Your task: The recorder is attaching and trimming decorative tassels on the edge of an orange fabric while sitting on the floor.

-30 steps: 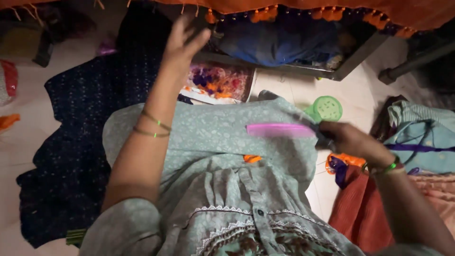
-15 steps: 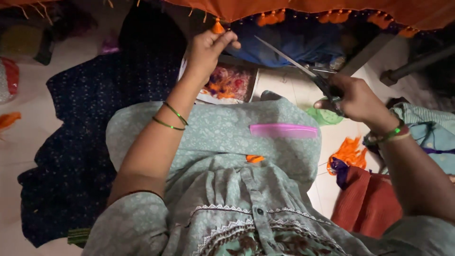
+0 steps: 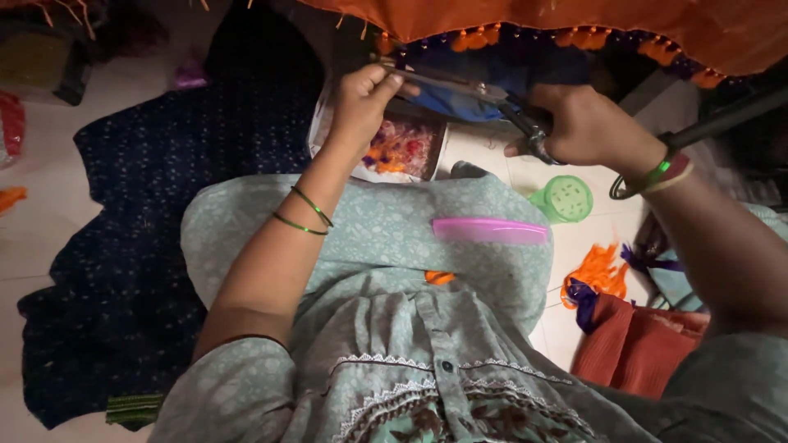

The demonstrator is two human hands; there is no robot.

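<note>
The right hand [image 3: 587, 123] is closed around the handles of a pair of scissors [image 3: 460, 86], whose blades reach left along the fringe of the orange cloth [image 3: 574, 25] hanging above the floor, while the left hand [image 3: 361, 98] pinches at the blade tips by that tasselled edge. A clean snip likely calls for holding the edge taut, fingers outside the blades, the pink comb [image 3: 490, 230] left on the lap.

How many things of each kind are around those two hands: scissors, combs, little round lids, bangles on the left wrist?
Scissors, held in the right hand, tip at the left hand: 1
Pink comb: 1
Green round lid: 1
Green bangles on the left wrist: 2
Total: 5
</note>
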